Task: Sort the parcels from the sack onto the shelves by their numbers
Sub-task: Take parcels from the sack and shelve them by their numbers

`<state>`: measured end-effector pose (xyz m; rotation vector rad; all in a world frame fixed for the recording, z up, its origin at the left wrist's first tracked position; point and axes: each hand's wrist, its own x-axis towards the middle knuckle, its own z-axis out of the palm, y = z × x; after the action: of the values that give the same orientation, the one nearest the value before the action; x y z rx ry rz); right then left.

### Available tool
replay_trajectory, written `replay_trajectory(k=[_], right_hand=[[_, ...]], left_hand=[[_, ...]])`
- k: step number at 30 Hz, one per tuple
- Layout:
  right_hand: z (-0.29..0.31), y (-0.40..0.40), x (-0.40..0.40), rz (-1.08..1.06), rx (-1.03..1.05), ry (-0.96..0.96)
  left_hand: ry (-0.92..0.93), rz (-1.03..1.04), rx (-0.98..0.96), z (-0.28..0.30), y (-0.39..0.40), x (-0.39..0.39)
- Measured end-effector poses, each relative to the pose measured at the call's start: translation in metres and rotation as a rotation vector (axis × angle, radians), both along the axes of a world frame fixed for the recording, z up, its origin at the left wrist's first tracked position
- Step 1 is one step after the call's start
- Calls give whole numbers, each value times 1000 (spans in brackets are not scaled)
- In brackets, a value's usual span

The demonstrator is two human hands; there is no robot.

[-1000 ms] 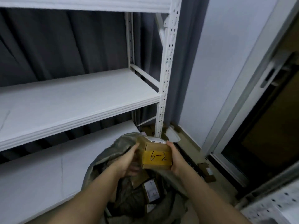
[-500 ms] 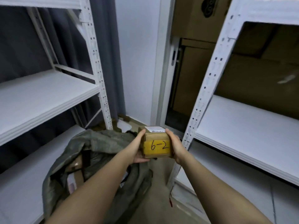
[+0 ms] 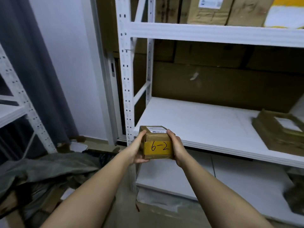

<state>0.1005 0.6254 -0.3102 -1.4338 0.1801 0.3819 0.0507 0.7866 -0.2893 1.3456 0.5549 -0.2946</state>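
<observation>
Your left hand [image 3: 137,149] and right hand [image 3: 176,146] grasp the parcel [image 3: 156,143] (marked 6-2) near the shelf [image 3: 205,129] edge.

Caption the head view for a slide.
Both hands hold the "6-2" parcel before a white shelf.

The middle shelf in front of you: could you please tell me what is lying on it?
On the middle shelf lies one flattish brown parcel with a white label, at the far right. Its number is not visible, and the frame edge cuts off anything further right.
</observation>
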Motion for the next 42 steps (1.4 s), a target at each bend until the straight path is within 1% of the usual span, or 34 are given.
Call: replay_trajectory(k=[6, 10, 14, 18, 23, 28, 32, 35, 39, 42], right_hand=[[13, -149, 2, -128, -17, -69], [15, -240, -1, -193, -19, -84], [14, -304, -3, -262, -17, -73], [14, -349, 3, -353, -19, -61], [3, -396, 25, -390, -32, -65], [-4, -427, 53, -401, -93, -43], [-9, -445, 79, -376, -146, 14], [-19, -454, 96, -357, -139, 44], [-34, -462, 108, -340, -128, 30], [-45, -468, 121, -336, -177, 1]], left_hand=[[-43, -104, 15, 13, -153, 18], [-72, -200, 22, 17, -239, 25], [-78, -244, 37, 19, -306, 32], [-83, -267, 29, 20, -358, 48], [-133, -307, 17, 14, -406, 77], [-142, -311, 12, -6, -442, 123], [-136, -298, 9, -25, -459, 159], [-124, -264, -1, -37, -467, 178], [-90, -263, -13, -47, -471, 195], [-106, -272, -7, -52, -476, 206]])
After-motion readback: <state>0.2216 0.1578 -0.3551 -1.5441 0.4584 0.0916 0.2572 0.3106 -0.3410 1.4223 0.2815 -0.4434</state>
